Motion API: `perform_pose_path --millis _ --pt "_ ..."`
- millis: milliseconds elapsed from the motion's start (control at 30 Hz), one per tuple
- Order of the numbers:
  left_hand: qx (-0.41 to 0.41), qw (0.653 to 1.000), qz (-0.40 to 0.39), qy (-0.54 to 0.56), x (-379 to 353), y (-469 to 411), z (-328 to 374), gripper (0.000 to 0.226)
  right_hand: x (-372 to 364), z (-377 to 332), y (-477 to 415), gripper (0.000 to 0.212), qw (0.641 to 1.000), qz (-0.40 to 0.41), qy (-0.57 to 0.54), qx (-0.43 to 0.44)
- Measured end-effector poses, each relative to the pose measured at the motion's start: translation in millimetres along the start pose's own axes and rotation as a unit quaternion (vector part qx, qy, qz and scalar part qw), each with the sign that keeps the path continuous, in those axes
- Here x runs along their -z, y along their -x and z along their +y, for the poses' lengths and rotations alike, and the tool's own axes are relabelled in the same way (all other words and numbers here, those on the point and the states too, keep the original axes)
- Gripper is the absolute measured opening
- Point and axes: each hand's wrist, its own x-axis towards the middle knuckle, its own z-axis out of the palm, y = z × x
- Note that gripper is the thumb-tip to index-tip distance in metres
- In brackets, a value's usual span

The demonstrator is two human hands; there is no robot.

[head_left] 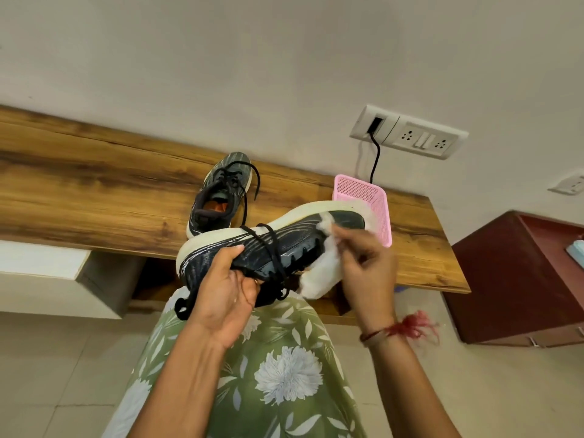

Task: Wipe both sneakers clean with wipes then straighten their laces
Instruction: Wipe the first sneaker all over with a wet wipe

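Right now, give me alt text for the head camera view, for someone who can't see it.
A person's left hand grips a dark sneaker tipped on its side while the right hand holds a white wipe against its toe end. A second sneaker, laces loose, sits on the wooden desk behind, near a pink basket.

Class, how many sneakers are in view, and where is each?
2. The far sneaker rests on the wooden shelf; the near sneaker is gripped by the left hand. No others show.

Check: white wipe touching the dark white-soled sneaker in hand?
Touching. Head view: the right hand pinches the white wipe against the toe of the dark white-soled sneaker.
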Motion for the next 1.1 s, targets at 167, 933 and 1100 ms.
perform_pose_path --millis 167,933,1100 --pt "0.015 0.997 -0.068 -0.03 -4.1 -3.4 -11.1 0.027 5.4 10.2 -21.9 0.028 0.983 0.066 0.169 0.01" --pt "0.008 0.998 0.004 0.06 2.3 -2.3 -6.9 0.054 -4.9 3.2 -1.8 0.037 0.983 0.003 0.167 0.079" --pt "0.003 0.997 -0.015 0.079 -5.3 1.3 -7.0 0.065 2.3 14.7 -9.1 0.038 0.96 0.082 0.236 0.124"
